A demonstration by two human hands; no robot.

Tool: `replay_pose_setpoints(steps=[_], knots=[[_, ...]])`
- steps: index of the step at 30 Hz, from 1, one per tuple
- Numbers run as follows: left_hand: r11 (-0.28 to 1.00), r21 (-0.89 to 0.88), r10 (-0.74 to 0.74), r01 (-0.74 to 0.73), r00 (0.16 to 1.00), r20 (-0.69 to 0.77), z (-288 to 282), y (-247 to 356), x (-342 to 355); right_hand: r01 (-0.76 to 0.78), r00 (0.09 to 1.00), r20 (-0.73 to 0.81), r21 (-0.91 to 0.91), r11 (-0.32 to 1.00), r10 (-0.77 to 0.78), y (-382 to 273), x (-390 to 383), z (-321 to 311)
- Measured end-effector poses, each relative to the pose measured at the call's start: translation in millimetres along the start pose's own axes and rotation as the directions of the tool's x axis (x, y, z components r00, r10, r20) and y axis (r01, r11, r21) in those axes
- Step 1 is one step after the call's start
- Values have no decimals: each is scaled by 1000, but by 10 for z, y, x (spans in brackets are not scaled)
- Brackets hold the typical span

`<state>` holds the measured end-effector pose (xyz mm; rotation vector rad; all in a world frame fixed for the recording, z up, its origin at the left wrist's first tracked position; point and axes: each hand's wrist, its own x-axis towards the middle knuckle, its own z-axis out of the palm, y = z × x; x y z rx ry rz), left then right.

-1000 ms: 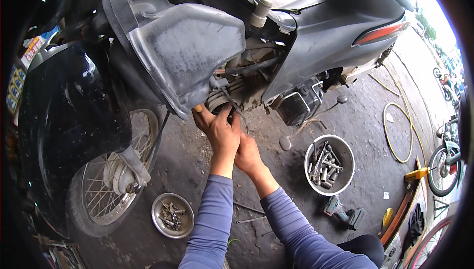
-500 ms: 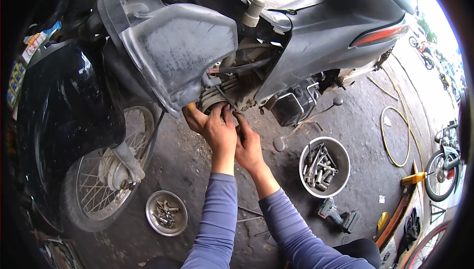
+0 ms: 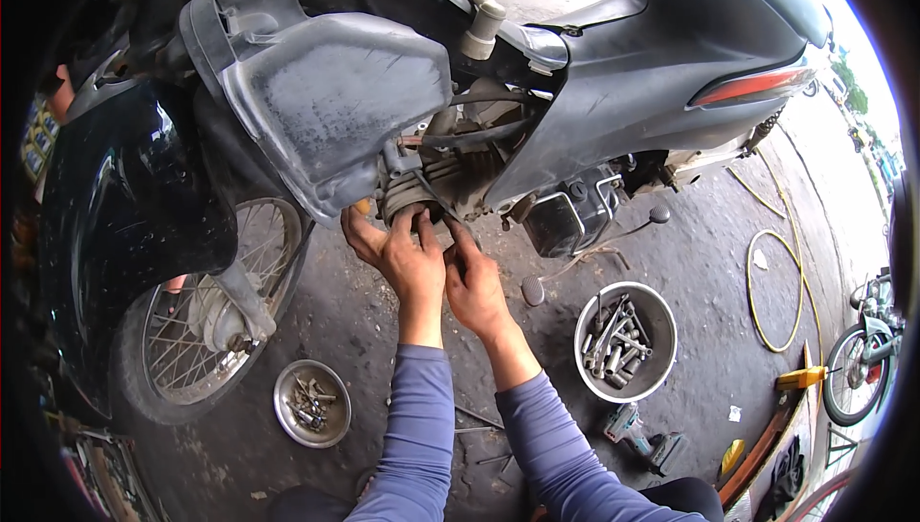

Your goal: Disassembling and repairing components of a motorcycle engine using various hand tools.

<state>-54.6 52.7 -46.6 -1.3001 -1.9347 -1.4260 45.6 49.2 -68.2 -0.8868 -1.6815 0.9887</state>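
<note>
A dark motorbike point(image 3: 613, 91) stands over me with its grey leg shield point(image 3: 326, 100) at the left and the finned engine point(image 3: 450, 177) exposed underneath. My left hand point(image 3: 398, 254) reaches up under the leg shield's lower edge, fingers curled around the ribbed engine part. My right hand point(image 3: 474, 282) sits right beside it, fingers pressed up against the same part. What the fingertips hold is hidden between hands and engine. Both sleeves are blue-grey.
The front spoked wheel point(image 3: 206, 316) is at the left. A small metal bowl of bolts point(image 3: 311, 404) lies on the concrete below it. A larger bucket of sockets and wrenches point(image 3: 625, 342) stands at the right, a power tool point(image 3: 637, 431) near it, a yellow hose point(image 3: 776, 282) beyond.
Both hands have stayed at the engine underside, shifting slightly left in the picture as my head moved; the fingers have closed in tighter around the ribbed part.
</note>
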Motion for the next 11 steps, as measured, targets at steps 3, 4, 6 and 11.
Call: replay_pose_setpoints(steps=[3,4,6,11], knots=[[1000,-23,15,-15,1000,-4,-6,30,-22,4,1000,11,-10,1000,-4,-34,11,-20],[999,-44,16,-16,1000,-1,-2,34,-37,-14,1000,18,-13,1000,14,-54,9,-28],[999,-48,21,-20,999,28,31,31,-71,-20,1000,3,-10,1000,20,-52,-4,-52],[1000,5,3,-3,996,87,66,58,-102,-31,998,-58,64,997,35,79,-26,-45]])
